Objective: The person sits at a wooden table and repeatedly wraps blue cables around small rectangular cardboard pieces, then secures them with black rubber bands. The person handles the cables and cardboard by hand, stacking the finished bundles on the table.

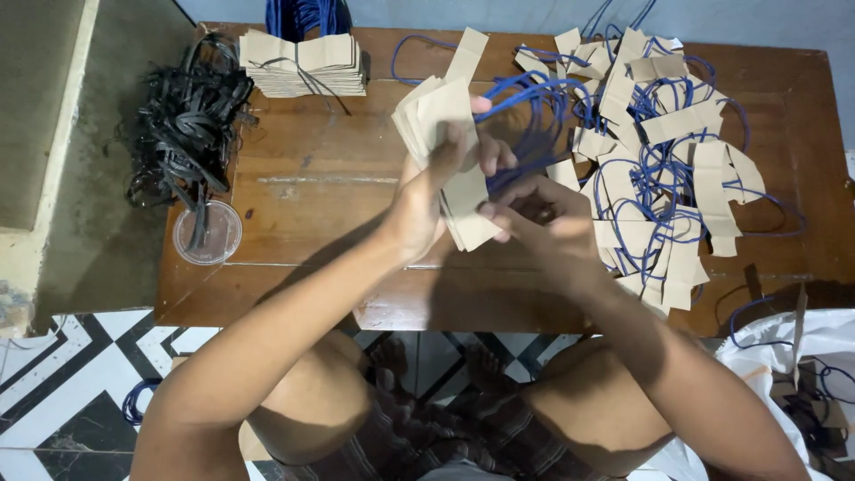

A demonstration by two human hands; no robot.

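My left hand [426,200] grips a thick stack of brown paper strips [438,116] held upright over a low wooden table [312,191]. Blue cord loops [534,107] hang from the stack toward the right. Against the stack's lower right side, my right hand [534,209] closes its fingers on the strips and the blue cords. Both hands touch the same bundle.
A loose heap of brown strips with blue cords [663,160] covers the table's right half. A tied bundle of strips [303,64] lies at the back left. Black straps [187,125] and a clear plastic cup [207,233] are at the left edge. A white bag [802,356] sits lower right.
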